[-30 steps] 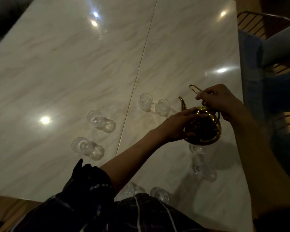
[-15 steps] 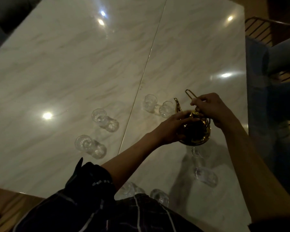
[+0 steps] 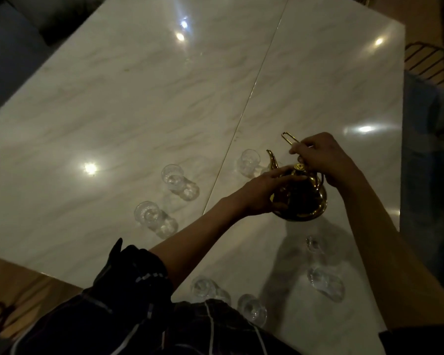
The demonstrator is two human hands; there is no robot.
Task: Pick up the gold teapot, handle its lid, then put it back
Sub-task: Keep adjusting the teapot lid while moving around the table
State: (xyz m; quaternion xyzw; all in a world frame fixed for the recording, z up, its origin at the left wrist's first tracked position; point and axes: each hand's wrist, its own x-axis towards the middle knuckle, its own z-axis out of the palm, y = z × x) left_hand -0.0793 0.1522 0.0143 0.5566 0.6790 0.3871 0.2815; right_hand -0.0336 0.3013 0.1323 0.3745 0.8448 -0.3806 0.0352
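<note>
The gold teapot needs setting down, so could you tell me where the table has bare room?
Free: the wide marble table beyond the glasses, and right of the seam above the gold teapot. Crowded: the near edge, where more stand.

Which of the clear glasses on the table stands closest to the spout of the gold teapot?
The glass just left of the spout, beyond the table's seam; the other glasses stand farther off.

I see a pale marble table (image 3: 139,103), glossy, dim room | thin gold seam (image 3: 254,80) splits its top, running away beyond the fingers | ceiling-light glare spots (image 3: 89,168) left of the fingers and farther off | wire-backed chair (image 3: 431,62) right of the fingers | wooden floor (image 3: 13,285) near left.
</note>
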